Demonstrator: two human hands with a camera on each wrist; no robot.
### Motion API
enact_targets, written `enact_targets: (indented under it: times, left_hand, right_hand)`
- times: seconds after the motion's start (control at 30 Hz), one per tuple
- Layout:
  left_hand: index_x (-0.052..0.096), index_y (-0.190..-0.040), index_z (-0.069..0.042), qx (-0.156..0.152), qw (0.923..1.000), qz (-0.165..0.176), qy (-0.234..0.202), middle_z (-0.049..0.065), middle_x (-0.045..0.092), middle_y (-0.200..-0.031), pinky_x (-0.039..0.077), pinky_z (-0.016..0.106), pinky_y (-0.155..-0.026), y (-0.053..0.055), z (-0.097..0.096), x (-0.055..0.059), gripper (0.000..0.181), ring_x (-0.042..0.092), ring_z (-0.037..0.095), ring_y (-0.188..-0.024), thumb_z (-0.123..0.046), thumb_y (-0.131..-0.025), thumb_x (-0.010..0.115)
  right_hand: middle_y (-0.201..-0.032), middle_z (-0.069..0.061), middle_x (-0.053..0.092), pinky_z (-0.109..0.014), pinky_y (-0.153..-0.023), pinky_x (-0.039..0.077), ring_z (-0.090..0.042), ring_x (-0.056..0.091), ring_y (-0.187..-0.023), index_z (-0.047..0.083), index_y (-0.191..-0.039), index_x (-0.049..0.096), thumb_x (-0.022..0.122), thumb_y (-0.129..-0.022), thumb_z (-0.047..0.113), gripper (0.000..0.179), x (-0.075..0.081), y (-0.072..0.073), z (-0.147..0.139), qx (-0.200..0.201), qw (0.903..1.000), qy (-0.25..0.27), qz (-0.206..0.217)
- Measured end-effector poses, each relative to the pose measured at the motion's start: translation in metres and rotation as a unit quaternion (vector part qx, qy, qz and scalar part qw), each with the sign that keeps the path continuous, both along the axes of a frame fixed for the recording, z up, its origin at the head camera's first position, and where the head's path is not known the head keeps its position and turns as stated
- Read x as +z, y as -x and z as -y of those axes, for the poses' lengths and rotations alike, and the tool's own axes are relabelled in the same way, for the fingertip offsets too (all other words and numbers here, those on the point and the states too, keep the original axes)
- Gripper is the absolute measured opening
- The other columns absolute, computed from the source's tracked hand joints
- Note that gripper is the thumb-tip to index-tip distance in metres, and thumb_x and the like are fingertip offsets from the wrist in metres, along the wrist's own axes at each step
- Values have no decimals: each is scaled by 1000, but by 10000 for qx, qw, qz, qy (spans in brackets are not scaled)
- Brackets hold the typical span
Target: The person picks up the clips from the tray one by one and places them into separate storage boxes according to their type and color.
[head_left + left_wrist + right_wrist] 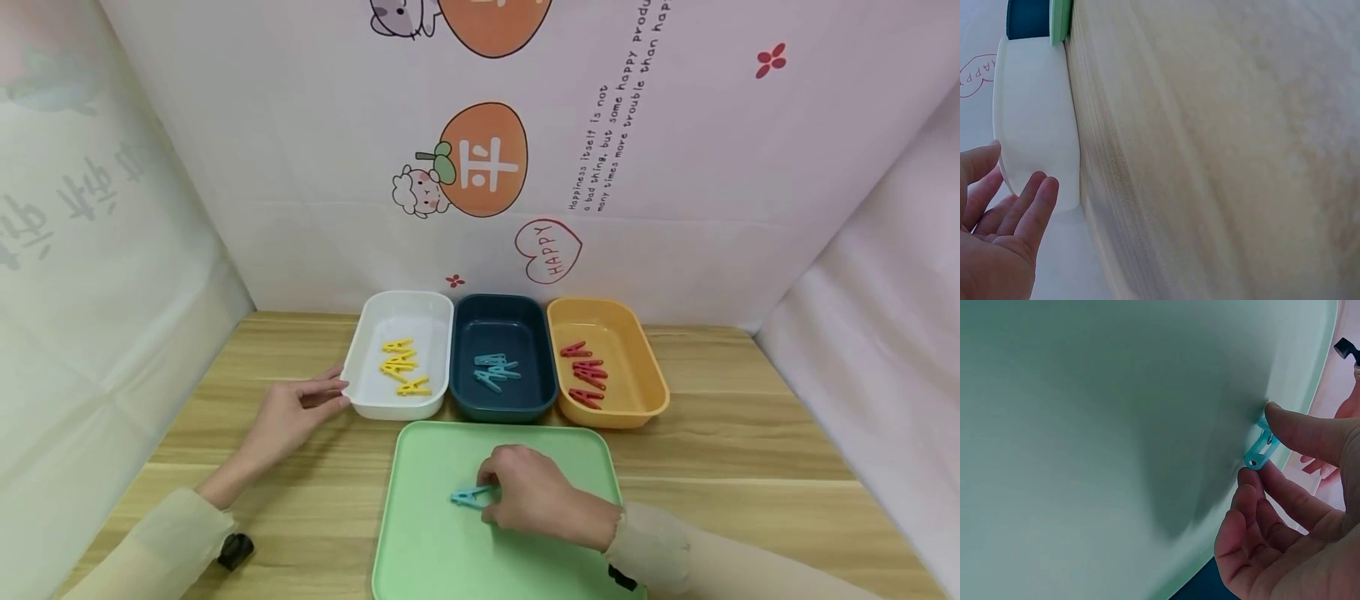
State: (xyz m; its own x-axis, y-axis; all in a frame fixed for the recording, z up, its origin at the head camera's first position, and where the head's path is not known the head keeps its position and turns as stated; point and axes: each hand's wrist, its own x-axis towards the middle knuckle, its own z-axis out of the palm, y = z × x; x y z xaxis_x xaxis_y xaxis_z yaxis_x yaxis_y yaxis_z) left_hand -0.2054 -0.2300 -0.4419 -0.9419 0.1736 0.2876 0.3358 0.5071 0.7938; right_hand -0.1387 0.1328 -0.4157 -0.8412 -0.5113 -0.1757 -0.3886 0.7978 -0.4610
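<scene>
My right hand (pixel 534 493) pinches a light blue clothespin (pixel 467 498) between thumb and fingertips, over the green tray (pixel 427 554). In the right wrist view the clothespin (pixel 1264 447) spans from the thumb to the fingers, close to the tray surface. My left hand (pixel 288 415) has its fingertips at the near left corner of the white bin (pixel 397 412), with fingers loosely extended. The left wrist view shows that hand (pixel 1004 231) beside the bin's outer wall (pixel 1038 112). Several yellow clothespins (pixel 397 364) lie inside this white bin.
Right of the white bin stand a dark blue bin (pixel 502 414) with several blue clothespins (pixel 495 371) and an orange-yellow bin (pixel 637 367) with several red clothespins (pixel 587 375). All stand on a wooden table (pixel 720 417) before a printed cloth backdrop (pixel 337 250).
</scene>
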Motion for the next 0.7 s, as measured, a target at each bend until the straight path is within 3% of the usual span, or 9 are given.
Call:
enact_targets:
  times: [0.7]
  left_hand:
    - [77,-120,5,-66,9999,44,-150,19,63,-141,58,16,-81,-1,-1,3,30,72,33,-112,-11,-95,82]
  right_hand:
    - [-87,11,67,-35,-74,55,-10,56,-79,15,-95,81,97,-72,17,28,1,-4,-23,-292,9991,283,-127]
